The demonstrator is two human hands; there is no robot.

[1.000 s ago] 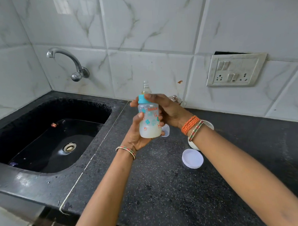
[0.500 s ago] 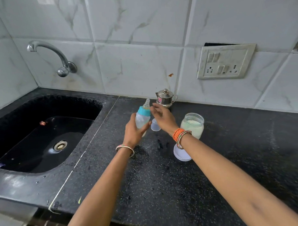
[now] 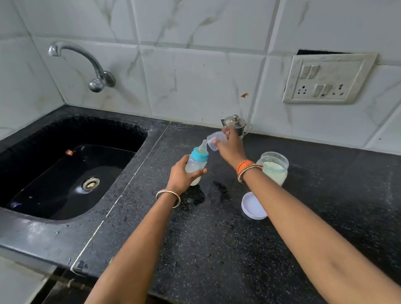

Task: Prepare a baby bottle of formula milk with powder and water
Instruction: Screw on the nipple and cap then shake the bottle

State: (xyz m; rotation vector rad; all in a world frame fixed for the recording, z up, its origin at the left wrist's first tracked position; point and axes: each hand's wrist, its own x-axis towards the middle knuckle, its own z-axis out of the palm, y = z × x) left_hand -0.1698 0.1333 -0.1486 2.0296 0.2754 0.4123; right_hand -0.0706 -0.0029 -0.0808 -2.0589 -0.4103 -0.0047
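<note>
Right hand [image 3: 231,146] pinches clear cap [image 3: 216,142], mouth tilted toward teat of baby bottle [image 3: 195,166], just left of it. Left hand [image 3: 181,177] wraps bottle, tilted, base near bench [image 3: 221,253]. Risks: cap misses teat, slips; open powder jar [image 3: 275,168] beside right wrist gets knocked. Bottle base hidden; cap blurred.

**Around the work spot**

A black sink [image 3: 59,170] lies to the left of the hands, sunk into the speckled black desk [image 3: 221,242], with a metal drain [image 3: 90,183] at its bottom. A curved steel tap [image 3: 87,64] juts from the marble-tiled wall [image 3: 191,61] above it. Up and to the right of the hands, a switch and socket plate [image 3: 326,79] sits on the wall.
</note>
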